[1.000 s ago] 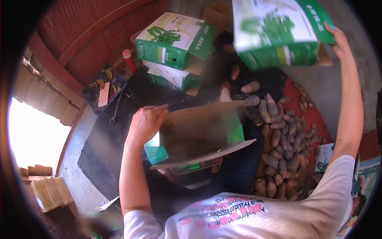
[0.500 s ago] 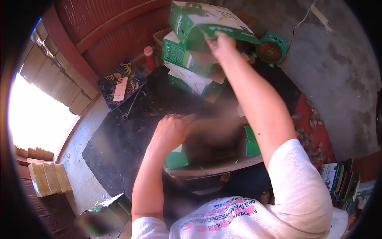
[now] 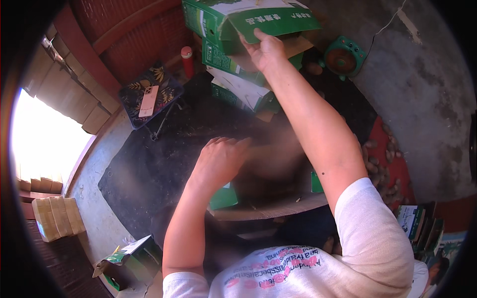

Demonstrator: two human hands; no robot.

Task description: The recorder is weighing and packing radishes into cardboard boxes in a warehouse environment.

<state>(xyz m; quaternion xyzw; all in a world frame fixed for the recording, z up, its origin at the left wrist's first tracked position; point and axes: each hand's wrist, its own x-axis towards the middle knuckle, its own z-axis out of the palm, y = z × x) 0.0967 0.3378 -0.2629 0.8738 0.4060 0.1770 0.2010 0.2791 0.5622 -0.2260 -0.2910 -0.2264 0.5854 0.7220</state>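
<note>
At the top of a stack, a green and white cardboard box (image 3: pixel 203 22) sits tilted with its front flap hanging out. My right hand (image 3: pixel 266 49) is stretched far forward, closed on that flap's edge, thumb on top. Beneath are another green box (image 3: pixel 221 55) and a green and white box (image 3: pixel 238 88). My left hand (image 3: pixel 221 159) is held above an open cardboard box (image 3: pixel 258 211) in front of me, whose green flap (image 3: pixel 224 197) shows beside my wrist. A hazy patch blurs the left fingertips and the box's inside, so what they touch cannot be made out.
A folding stool (image 3: pixel 136 102) with a pink phone (image 3: pixel 148 101) and a red bottle (image 3: pixel 187 62) stand far left. A green round-fronted device (image 3: pixel 344 58) is far right. Roundish brown items (image 3: pixel 380 174) lie on red cloth. An opened green box (image 3: pixel 130 263) sits near left.
My right hand has moved a little left and away from me, and the top box has shifted left with it. My left hand stays nearly in place.
</note>
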